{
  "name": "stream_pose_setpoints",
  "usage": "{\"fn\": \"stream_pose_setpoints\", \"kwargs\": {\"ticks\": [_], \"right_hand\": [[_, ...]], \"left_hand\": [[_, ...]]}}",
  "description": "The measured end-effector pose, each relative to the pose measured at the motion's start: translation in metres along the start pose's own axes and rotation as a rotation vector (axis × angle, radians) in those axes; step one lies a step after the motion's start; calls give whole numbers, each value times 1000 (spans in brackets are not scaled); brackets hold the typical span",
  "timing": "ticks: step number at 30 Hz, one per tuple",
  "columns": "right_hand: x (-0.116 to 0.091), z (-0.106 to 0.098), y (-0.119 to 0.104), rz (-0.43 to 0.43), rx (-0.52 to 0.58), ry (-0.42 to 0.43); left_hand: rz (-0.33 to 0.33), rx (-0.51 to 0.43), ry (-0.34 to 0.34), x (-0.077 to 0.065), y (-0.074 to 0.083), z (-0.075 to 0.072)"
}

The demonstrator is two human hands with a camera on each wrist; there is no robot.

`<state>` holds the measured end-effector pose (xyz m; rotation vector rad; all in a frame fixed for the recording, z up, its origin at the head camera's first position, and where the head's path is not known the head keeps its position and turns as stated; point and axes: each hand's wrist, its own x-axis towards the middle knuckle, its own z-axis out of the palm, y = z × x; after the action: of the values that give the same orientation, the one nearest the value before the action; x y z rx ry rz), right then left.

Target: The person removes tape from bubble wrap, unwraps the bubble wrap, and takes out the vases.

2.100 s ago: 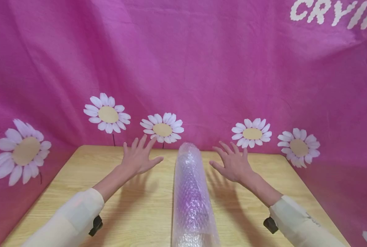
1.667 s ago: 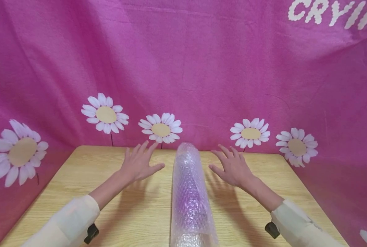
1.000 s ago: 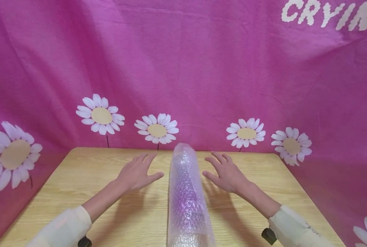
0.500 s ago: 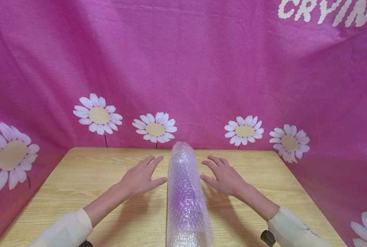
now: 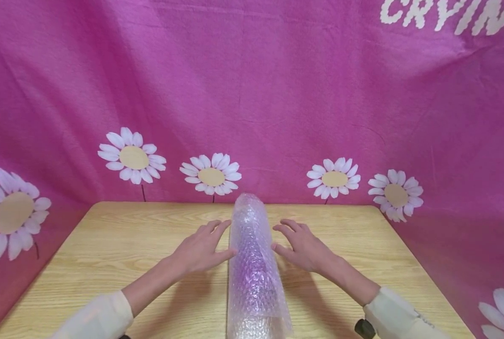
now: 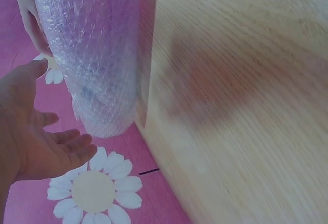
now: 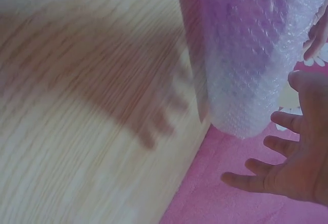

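Observation:
A long bubble-wrapped roll (image 5: 253,273), with something purple showing through the clear wrap, lies lengthwise down the middle of the table. My left hand (image 5: 198,249) hovers at its left side, fingers spread and thumb tip right at the wrap. On the other side my right hand (image 5: 308,249) is held the same way, its thumb and fingertips close to the roll's right edge. Neither hand grips anything. In the left wrist view, the left fingers (image 6: 66,155) point past the wrapped roll (image 6: 97,55). The right wrist view has the right fingers (image 7: 251,180) apart beside it.
The light wooden table (image 5: 141,235) extends to both sides of the roll. A pink cloth backdrop (image 5: 252,94) with white daisies hangs behind it and along both sides. Shadows of the hands fall on the tabletop.
Both hands have come lower and nearer to the roll from each side, their fingers less stretched than before. The roll stays in place while the head view shifts slightly.

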<state>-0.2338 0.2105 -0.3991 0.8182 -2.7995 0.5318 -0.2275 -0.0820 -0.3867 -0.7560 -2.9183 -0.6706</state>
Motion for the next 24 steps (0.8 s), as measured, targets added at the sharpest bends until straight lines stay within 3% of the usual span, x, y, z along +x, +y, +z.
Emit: {"fn": "stream_pose_setpoints", "kwargs": {"ticks": [11, 24], "right_hand": [[-1, 5, -8, -21, 56, -10], [0, 5, -17, -23, 117, -30]], "left_hand": [[-19, -84, -34, 2, 6, 8], [59, -168, -48, 5, 12, 16]]}}
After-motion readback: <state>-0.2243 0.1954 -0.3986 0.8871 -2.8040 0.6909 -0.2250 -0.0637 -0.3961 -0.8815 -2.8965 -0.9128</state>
